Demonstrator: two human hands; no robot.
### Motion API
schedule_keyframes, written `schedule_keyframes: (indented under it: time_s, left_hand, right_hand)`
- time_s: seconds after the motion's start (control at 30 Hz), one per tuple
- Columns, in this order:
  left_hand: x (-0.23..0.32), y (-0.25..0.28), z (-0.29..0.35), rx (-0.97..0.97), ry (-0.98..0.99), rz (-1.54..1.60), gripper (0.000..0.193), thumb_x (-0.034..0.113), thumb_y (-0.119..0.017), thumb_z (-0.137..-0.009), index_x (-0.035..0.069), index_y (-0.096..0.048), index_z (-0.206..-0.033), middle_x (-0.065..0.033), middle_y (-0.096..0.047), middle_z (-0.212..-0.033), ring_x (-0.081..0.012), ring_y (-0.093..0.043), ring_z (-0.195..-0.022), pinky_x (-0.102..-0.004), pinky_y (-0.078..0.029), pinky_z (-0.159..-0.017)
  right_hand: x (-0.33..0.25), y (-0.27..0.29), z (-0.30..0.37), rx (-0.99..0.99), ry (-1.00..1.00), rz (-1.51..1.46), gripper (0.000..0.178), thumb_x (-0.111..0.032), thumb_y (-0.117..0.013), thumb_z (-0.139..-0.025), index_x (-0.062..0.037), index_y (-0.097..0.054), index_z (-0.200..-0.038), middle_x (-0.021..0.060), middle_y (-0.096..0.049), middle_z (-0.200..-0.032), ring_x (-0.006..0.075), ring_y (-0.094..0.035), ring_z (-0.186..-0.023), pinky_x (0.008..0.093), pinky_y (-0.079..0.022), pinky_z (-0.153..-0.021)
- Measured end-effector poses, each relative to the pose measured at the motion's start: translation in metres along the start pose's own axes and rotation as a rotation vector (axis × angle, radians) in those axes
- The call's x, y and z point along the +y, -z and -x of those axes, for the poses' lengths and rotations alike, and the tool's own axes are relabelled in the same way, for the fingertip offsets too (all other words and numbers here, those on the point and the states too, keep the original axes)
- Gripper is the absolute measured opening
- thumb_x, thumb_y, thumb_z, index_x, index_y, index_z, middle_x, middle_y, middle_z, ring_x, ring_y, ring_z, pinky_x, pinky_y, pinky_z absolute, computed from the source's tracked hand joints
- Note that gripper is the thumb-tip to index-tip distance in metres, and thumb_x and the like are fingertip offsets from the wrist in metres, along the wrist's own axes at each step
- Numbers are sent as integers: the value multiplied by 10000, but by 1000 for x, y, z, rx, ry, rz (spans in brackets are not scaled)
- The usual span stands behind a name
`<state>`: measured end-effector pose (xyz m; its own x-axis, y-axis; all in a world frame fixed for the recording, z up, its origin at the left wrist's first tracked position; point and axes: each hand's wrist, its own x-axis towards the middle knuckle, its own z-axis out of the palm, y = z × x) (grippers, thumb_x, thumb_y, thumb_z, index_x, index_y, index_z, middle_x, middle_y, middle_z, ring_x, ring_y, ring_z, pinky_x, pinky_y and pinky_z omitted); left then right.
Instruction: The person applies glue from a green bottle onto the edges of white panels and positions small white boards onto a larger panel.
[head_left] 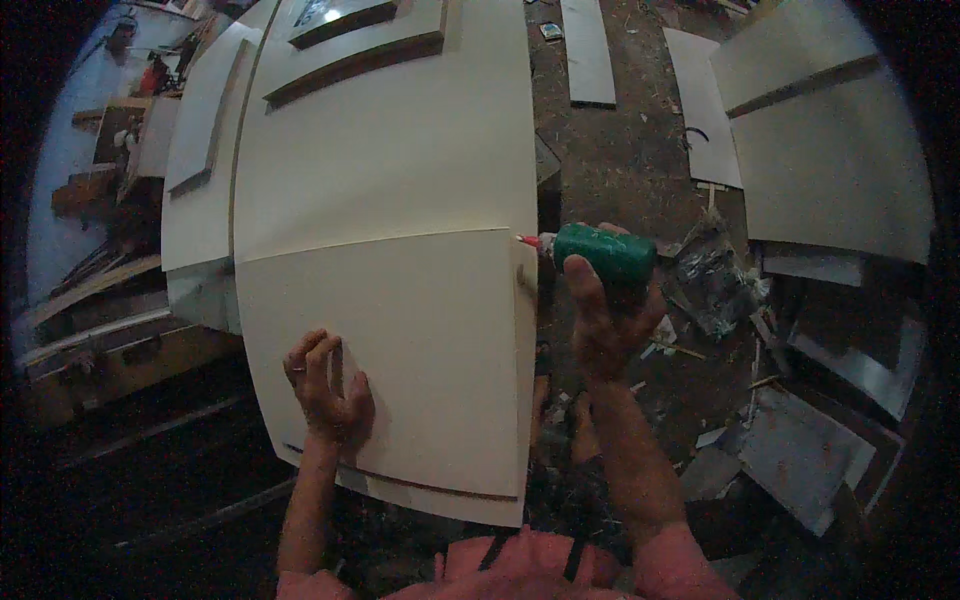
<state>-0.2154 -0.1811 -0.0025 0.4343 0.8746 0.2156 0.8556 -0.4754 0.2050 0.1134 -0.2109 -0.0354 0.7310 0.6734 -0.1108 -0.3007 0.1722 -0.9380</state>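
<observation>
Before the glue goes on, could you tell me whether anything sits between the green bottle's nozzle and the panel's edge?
Nothing visible: the right hand holds the green bottle, its red nozzle right at the cream panel corner.

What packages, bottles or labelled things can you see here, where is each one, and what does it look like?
Green bottle: in the right hand, at the right edge of the cream panel; rounded, dark green, with a red nozzle touching the panel's corner.
Small flat pack: on the floor at the top, between boards; rectangular, pale and dark, too small to tell more.
Crumpled dark bag: on the floor right of the bottle; grey-black, shiny.
</observation>
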Motion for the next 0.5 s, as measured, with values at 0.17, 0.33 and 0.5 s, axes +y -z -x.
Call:
schedule_keyframes:
  time_s: [0.17,0.33,0.5]
  left_hand:
    - [0,2,3,7,88,103,492,255,-628,-684,16,-572,-1111,-197,-523,-1167,-348,-465,-1122,-457,-370,-971]
    - [0,4,8,14,96,101,474,205,-622,-666,12,-567,-1096,-199,-514,-1167,-344,-467,-1115,-469,-380,-973]
    - [8,4,6,11,67,82,471,190,-617,-662,12,-570,-1095,-195,-513,-1176,-345,-464,-1129,-461,-382,-977]
  right_hand:
    - [6,-12,11,80,9,-58,388,-98,-766,-802,41,-599,-1122,94,-641,-1079,167,-615,-955,308,-506,-862]
    - [4,-12,13,54,62,-31,418,-82,-772,-797,46,-575,-1142,137,-664,-1056,215,-656,-959,342,-543,-863]
    - [0,-8,13,54,-53,-94,389,-87,-769,-796,41,-593,-1119,104,-623,-1123,198,-613,-1013,330,-508,-879]
